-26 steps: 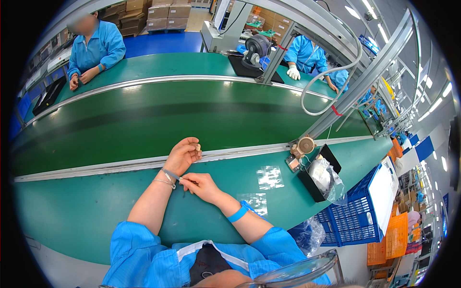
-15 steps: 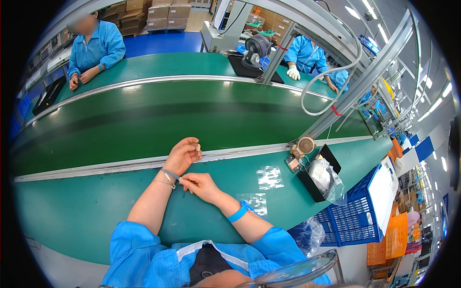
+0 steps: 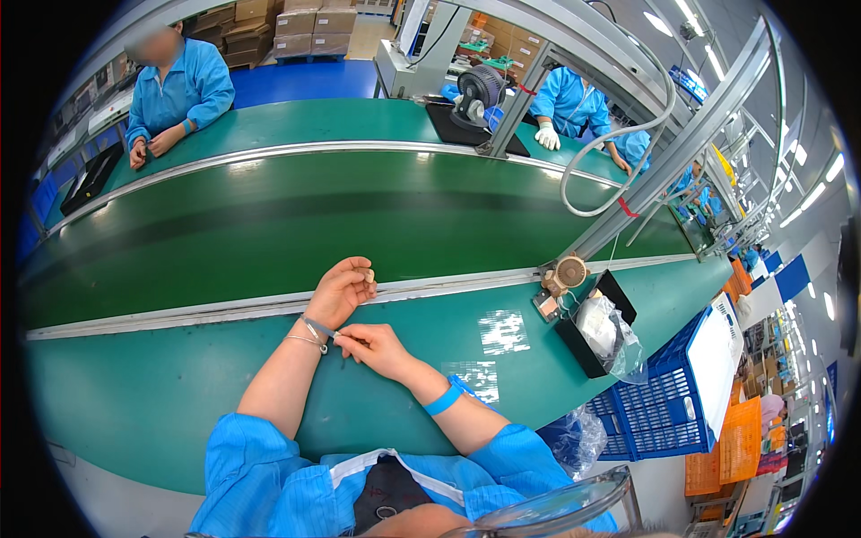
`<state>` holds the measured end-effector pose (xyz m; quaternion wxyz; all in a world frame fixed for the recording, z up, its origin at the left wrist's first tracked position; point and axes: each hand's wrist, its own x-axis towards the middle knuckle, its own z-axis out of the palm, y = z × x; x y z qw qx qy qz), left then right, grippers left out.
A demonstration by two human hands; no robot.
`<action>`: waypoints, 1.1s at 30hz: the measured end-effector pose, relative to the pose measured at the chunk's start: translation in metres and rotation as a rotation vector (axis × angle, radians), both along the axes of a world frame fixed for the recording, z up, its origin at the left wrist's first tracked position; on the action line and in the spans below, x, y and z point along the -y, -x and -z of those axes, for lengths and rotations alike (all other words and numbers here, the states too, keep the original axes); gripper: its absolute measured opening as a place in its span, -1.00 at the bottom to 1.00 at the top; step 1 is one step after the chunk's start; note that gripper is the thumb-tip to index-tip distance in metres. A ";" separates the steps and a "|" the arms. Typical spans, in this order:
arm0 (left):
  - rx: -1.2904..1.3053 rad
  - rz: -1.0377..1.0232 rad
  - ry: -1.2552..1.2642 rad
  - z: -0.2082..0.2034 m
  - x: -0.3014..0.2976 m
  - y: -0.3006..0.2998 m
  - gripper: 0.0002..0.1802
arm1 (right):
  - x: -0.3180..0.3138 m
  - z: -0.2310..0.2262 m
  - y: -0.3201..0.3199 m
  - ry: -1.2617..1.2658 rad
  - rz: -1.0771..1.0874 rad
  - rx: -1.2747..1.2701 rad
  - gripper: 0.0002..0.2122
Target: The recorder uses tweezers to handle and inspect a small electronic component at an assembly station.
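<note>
Raised over the metal rail, my left hand has its fingers curled in. Something small and pale shows at its fingertips, too small to name. Round my left wrist runs a grey wristband, with a thin metal bracelet just below it. My right hand pinches the end of the grey wristband between thumb and fingers. A blue wristband circles my right wrist.
On the green table lie two clear patterned sheets. Right of them stand a small brown fan and a black box holding plastic bags. A blue crate stands beyond the edge. Across the green belt, co-workers sit.
</note>
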<state>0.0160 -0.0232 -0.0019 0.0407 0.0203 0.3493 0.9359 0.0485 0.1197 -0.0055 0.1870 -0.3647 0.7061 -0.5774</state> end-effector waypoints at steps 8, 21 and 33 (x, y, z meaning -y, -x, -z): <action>-0.002 0.006 -0.001 0.002 0.000 0.001 -0.80 | 0.000 -0.001 0.000 -0.018 -0.006 -0.031 -0.83; -0.002 0.005 0.014 0.001 0.000 0.001 -0.81 | 0.000 0.001 0.000 -0.021 -0.006 -0.081 -0.85; 0.008 0.002 0.011 0.002 0.000 0.001 -0.81 | -0.001 -0.002 -0.001 -0.033 -0.021 -0.033 -0.85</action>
